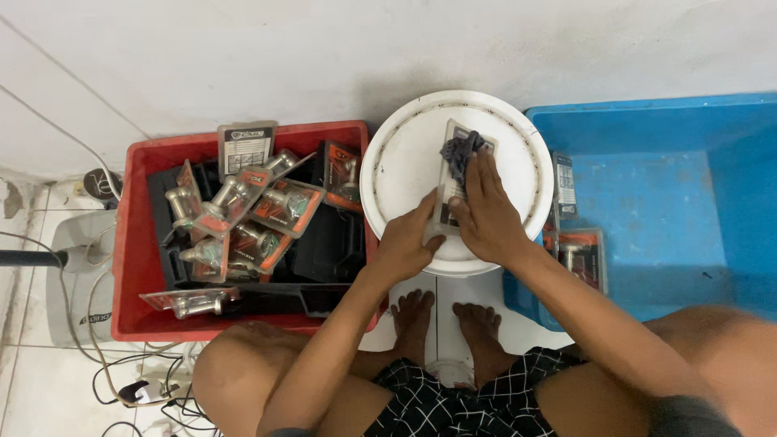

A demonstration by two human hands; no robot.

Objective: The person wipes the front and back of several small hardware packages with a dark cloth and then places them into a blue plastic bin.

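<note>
A blister-packed item [450, 154] lies on the white round bucket lid [405, 162] in front of me. My left hand [407, 240] grips the near left edge of the pack. My right hand [486, 212] lies flat over the pack and presses a dark grey cloth [461, 151] against its far end. Both my bare feet rest on the floor below the bucket.
A red crate [133, 267] on the left holds several blister packs of metal hardware [243, 210] and black trays. A blue tub [672, 194] on the right holds a few packs [584, 255] at its left side. A white wall stands behind; cables and a grey device [69, 283] lie far left.
</note>
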